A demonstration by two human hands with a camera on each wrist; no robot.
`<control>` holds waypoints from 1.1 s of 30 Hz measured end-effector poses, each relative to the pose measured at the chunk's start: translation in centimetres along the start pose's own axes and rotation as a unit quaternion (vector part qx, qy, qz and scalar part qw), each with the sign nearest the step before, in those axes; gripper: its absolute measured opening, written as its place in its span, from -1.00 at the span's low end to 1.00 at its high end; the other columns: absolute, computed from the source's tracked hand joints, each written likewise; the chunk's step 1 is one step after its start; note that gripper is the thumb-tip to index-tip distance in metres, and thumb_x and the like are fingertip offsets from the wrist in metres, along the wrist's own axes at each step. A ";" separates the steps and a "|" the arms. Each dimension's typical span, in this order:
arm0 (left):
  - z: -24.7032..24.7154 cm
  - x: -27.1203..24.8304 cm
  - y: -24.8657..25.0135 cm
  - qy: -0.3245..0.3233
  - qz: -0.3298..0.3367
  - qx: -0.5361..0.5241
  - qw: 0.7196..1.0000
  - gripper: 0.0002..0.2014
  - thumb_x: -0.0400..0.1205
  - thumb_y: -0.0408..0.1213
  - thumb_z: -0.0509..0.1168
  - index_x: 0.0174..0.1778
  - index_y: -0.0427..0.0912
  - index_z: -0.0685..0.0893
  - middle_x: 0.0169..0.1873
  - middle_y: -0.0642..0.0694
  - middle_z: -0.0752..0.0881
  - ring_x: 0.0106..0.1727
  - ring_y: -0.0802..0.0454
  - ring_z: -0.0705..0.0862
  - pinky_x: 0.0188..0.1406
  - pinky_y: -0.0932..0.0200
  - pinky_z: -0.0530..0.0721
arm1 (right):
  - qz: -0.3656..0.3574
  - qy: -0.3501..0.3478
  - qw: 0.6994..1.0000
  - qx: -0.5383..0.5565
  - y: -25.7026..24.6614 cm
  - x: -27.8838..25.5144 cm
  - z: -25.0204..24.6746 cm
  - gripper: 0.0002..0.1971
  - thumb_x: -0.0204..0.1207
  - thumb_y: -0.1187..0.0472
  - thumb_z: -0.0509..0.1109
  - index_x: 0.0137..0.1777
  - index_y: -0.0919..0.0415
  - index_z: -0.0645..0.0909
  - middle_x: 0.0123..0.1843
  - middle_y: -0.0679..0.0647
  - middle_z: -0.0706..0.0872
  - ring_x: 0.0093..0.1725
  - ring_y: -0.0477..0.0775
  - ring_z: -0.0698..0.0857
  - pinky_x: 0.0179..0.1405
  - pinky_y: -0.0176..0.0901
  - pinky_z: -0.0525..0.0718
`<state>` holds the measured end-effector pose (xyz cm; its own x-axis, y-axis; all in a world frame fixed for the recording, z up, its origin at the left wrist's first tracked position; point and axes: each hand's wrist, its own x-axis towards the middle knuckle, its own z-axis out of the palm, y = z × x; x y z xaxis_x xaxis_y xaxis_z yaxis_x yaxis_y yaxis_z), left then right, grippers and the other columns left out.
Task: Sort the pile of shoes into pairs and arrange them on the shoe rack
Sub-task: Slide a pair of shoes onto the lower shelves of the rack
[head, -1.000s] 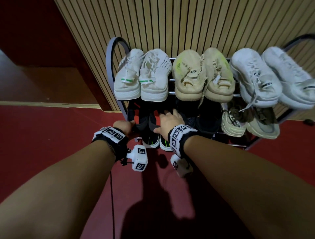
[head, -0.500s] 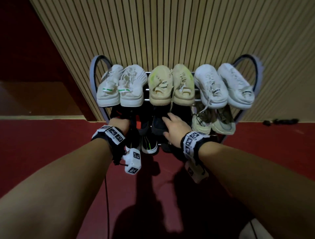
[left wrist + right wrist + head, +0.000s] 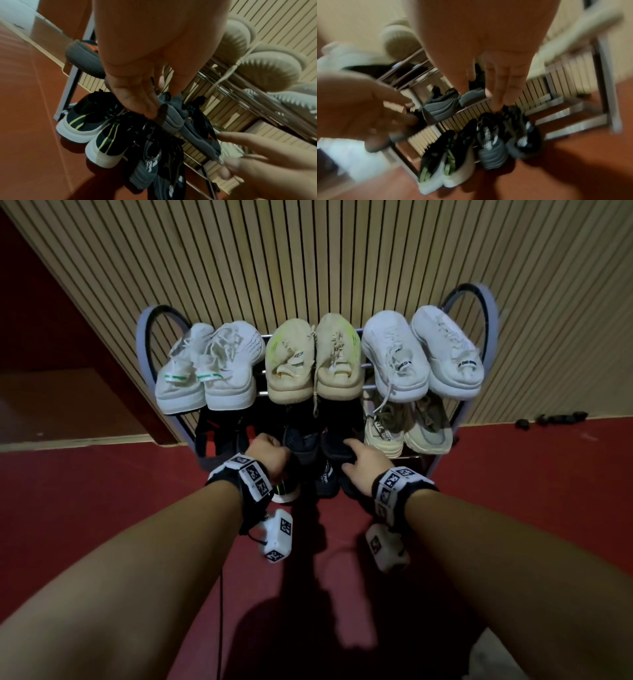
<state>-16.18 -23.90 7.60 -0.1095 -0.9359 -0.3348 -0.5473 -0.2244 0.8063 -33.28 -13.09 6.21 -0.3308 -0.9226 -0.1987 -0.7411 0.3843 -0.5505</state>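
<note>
The metal shoe rack (image 3: 148,344) stands against a slatted wall. Its top tier holds a white green-striped pair (image 3: 205,371), a beige pair (image 3: 313,364) and a white pair (image 3: 423,354). My left hand (image 3: 274,455) reaches into the middle tier and pinches the heel of a dark grey shoe (image 3: 173,119). My right hand (image 3: 359,460) lies beside it with straight fingers (image 3: 496,94) touching a dark shoe (image 3: 337,448). A black pair with green stripes (image 3: 96,127) and a grey-soled dark pair (image 3: 493,147) stand on the bottom tier.
An olive-beige pair (image 3: 407,426) fills the right of the middle tier, and a black and red shoe (image 3: 212,433) sits at its left. Red floor (image 3: 85,491) spreads in front of the rack. Small dark items (image 3: 551,419) lie by the wall at the right.
The view has pulled back from the rack. Both hands have shifted right along the middle tier, the left onto the grey shoe's heel, the right onto the dark shoe beside it.
</note>
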 end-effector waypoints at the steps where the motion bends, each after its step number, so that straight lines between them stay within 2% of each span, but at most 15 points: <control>1: 0.2 -0.1 0.0 -0.024 0.000 0.002 1.000 -0.85 0.37 -0.28 0.32 -0.19 -0.14 0.53 -0.28 -0.29 0.71 -0.23 -0.27 0.73 -0.16 -0.19 0.77 | 0.019 0.001 0.999 0.035 -0.2 0.4 0.6 -0.46 0.59 0.09 0.30 0.57 0.05 0.33 0.27 0.20 0.64 0.18 0.27 0.67 0.12 -0.06 0.64; 3: 0.6 -0.4 0.0 -0.048 0.003 0.008 0.999 -0.84 0.45 -0.31 0.34 -0.12 -0.24 0.53 -0.29 -0.28 0.70 -0.21 -0.27 0.73 -0.16 -0.19 0.78 | 0.064 0.014 0.992 0.110 -0.5 1.1 1.7 -0.57 0.57 0.07 0.31 0.43 0.05 0.42 0.10 0.17 0.72 0.04 0.27 0.73 0.04 -0.02 0.69; 6: 1.6 -0.4 0.0 -0.033 -0.013 -0.020 0.999 -0.80 0.53 -0.29 0.31 -0.03 -0.12 0.42 -0.17 -0.26 0.64 -0.11 -0.33 0.73 -0.08 -0.22 0.78 | 0.127 0.014 0.956 0.263 -1.0 2.2 2.8 -0.64 0.58 0.13 0.28 0.37 0.00 0.43 -0.12 0.15 0.72 -0.22 0.24 0.76 -0.15 0.14 0.77; 9: 2.6 0.2 -0.2 -0.040 -0.028 -0.061 0.997 -0.74 0.62 -0.35 0.25 0.11 -0.04 0.34 -0.01 -0.33 0.65 -0.09 -0.33 0.71 -0.05 -0.34 0.75 | 0.176 -0.003 0.907 0.383 -1.3 2.9 2.9 -0.58 0.65 0.19 0.23 0.50 -0.05 0.37 -0.16 0.06 0.62 -0.18 0.23 0.73 -0.25 0.01 0.74; 11: 3.0 0.7 -0.2 -0.048 -0.032 -0.107 0.993 -0.72 0.64 -0.40 0.23 0.17 -0.03 0.36 0.08 -0.38 0.64 -0.08 -0.28 0.65 -0.07 -0.33 0.73 | 0.189 -0.006 0.884 0.427 -1.3 3.3 2.7 -0.59 0.66 0.21 0.22 0.50 -0.01 0.39 -0.11 0.13 0.63 -0.13 0.24 0.73 -0.26 -0.02 0.73; 13: 3.3 1.2 -0.5 -0.052 -0.048 -0.144 0.987 -0.73 0.65 -0.45 0.22 0.18 -0.06 0.39 0.04 -0.36 0.63 -0.08 -0.28 0.64 -0.17 -0.22 0.73 | 0.198 -0.014 0.864 0.462 -1.0 3.4 2.6 -0.61 0.67 0.24 0.21 0.48 0.01 0.41 -0.09 0.17 0.63 -0.12 0.24 0.72 -0.33 -0.07 0.70; 16: 3.1 0.9 0.2 -0.041 -0.066 -0.209 0.975 -0.71 0.63 -0.55 0.23 0.16 -0.14 0.42 0.02 -0.36 0.60 -0.10 -0.29 0.65 -0.14 -0.33 0.69 | 0.197 -0.036 0.832 0.517 -0.5 3.3 2.5 -0.60 0.68 0.29 0.21 0.49 0.04 0.40 -0.14 0.09 0.64 -0.16 0.23 0.68 -0.45 -0.19 0.67; 18: 2.9 0.8 0.3 -0.048 -0.075 -0.233 0.968 -0.69 0.64 -0.59 0.21 0.18 -0.14 0.39 -0.07 -0.32 0.56 -0.24 -0.26 0.63 -0.21 -0.36 0.66 | 0.193 -0.027 0.834 0.516 -0.6 3.1 2.3 -0.61 0.64 0.31 0.27 0.44 0.03 0.45 -0.11 0.06 0.68 -0.17 0.15 0.71 -0.42 -0.18 0.67; 21: 2.9 0.4 0.4 -0.053 -0.079 -0.214 0.972 -0.72 0.65 -0.52 0.25 0.16 -0.13 0.39 0.00 -0.30 0.56 -0.20 -0.29 0.65 -0.36 -0.36 0.70 | 0.184 0.000 0.836 0.517 -1.0 2.9 2.1 -0.64 0.56 0.40 0.35 0.33 0.16 0.52 -0.18 0.07 0.70 -0.31 0.04 0.66 -0.39 -0.20 0.65; 24: 2.7 0.3 0.2 -0.069 -0.069 -0.166 0.981 -0.52 0.45 -0.38 0.47 0.18 -0.13 0.37 0.22 -0.33 0.57 0.11 -0.31 0.65 0.09 -0.44 0.67 | 0.172 0.016 0.834 0.524 -1.4 2.5 1.5 -0.72 0.52 0.44 0.37 0.17 0.16 0.58 -0.13 0.16 0.71 -0.15 0.10 0.70 -0.16 -0.12 0.71; 25: 2.5 0.0 0.4 -0.083 -0.070 -0.158 0.981 -0.49 0.43 -0.32 0.47 0.21 -0.12 0.37 0.19 -0.30 0.57 0.10 -0.32 0.64 0.16 -0.45 0.63 | 0.162 0.020 0.836 0.524 -1.5 2.5 1.1 -0.74 0.51 0.44 0.38 0.10 0.12 0.59 -0.12 0.16 0.70 -0.11 0.10 0.71 -0.10 -0.10 0.72; 27: 2.0 -1.2 1.0 -0.107 -0.086 -0.145 0.980 -0.63 0.63 -0.34 0.29 0.33 -0.12 0.38 0.17 -0.34 0.58 0.01 -0.37 0.67 0.10 -0.46 0.63 | 0.134 0.024 0.845 0.517 -2.0 2.2 0.2 -0.74 0.49 0.45 0.38 -0.04 0.03 0.62 -0.08 0.16 0.71 -0.05 0.08 0.71 -0.06 -0.05 0.71; 30: 1.6 -1.5 1.4 -0.086 -0.058 -0.029 0.994 -0.55 0.66 -0.26 0.22 0.48 -0.24 0.40 0.26 -0.41 0.62 0.18 -0.44 0.68 0.06 -0.24 0.71 | 0.103 0.016 0.853 0.511 -3.2 1.4 -1.2 -0.68 0.45 0.45 0.39 -0.11 -0.07 0.65 0.11 0.16 0.73 0.06 0.08 0.72 -0.17 -0.10 0.72; 32: 1.3 -0.6 1.3 -0.051 -0.039 -0.005 0.998 -0.46 0.51 -0.08 0.28 0.32 -0.36 0.54 0.16 -0.45 0.68 0.06 -0.41 0.73 0.03 -0.22 0.73 | 0.094 0.009 0.855 0.510 -3.9 0.5 -1.9 -0.65 0.44 0.46 0.39 -0.10 -0.09 0.66 0.18 0.16 0.74 0.12 0.09 0.72 -0.21 -0.13 0.70; 33: 1.0 -1.3 1.9 -0.050 -0.048 -0.024 0.997 -0.45 0.44 0.00 0.29 0.16 -0.40 0.62 0.05 -0.49 0.71 -0.11 -0.36 0.74 -0.09 -0.19 0.72 | 0.091 0.005 0.857 0.507 -4.1 0.0 -2.2 -0.64 0.43 0.47 0.39 -0.09 -0.09 0.67 0.19 0.16 0.75 0.15 0.10 0.72 -0.22 -0.14 0.69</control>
<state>-17.91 -22.89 9.10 -0.1423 -0.8781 -0.4568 -0.5194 -0.3266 0.7897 -31.51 -14.64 10.22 -0.3949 -0.8488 -0.3516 0.2103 0.2890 -0.9339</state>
